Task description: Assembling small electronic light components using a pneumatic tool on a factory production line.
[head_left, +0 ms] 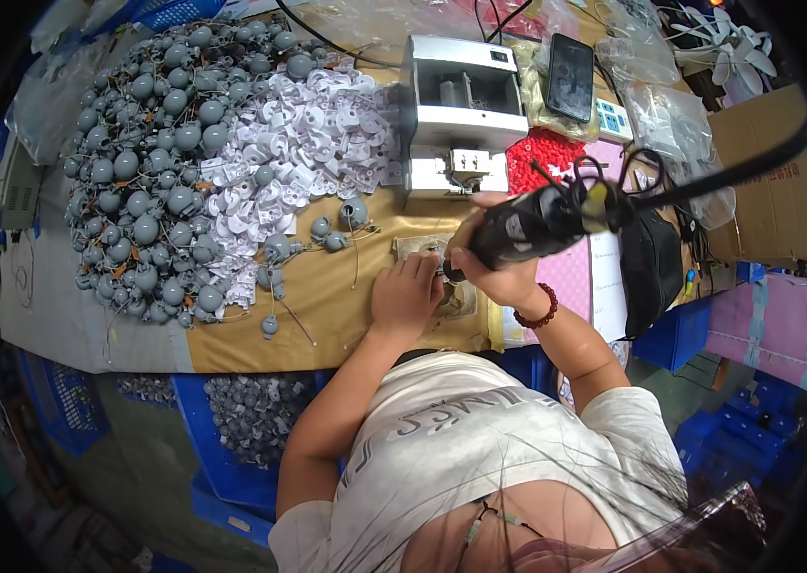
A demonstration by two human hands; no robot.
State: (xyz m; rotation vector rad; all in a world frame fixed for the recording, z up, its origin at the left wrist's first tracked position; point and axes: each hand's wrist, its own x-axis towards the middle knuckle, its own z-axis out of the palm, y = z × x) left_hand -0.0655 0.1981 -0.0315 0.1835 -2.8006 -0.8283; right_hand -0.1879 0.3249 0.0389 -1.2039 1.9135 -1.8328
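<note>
My right hand point(510, 283) is wrapped round a black corded electric screwdriver point(529, 227), tilted with its tip pointing down and left. A dark red bead bracelet circles that wrist. My left hand point(405, 294) is closed beside the tip, its fingertips pinched on a small part that they mostly hide. Both hands are over a worn square work pad point(463, 300) near the table's front edge. Just left of them lie several loose grey ball-shaped parts point(353, 212) with thin wires.
A big heap of grey ball-shaped parts point(146, 229) covers the left, beside piled white plastic pieces point(303, 143). Behind my hands stands a white-and-black machine point(466, 122). Right of it are small red parts point(542, 160), a phone point(570, 78) and a black bag point(649, 272). A blue crate point(195, 420) stands below.
</note>
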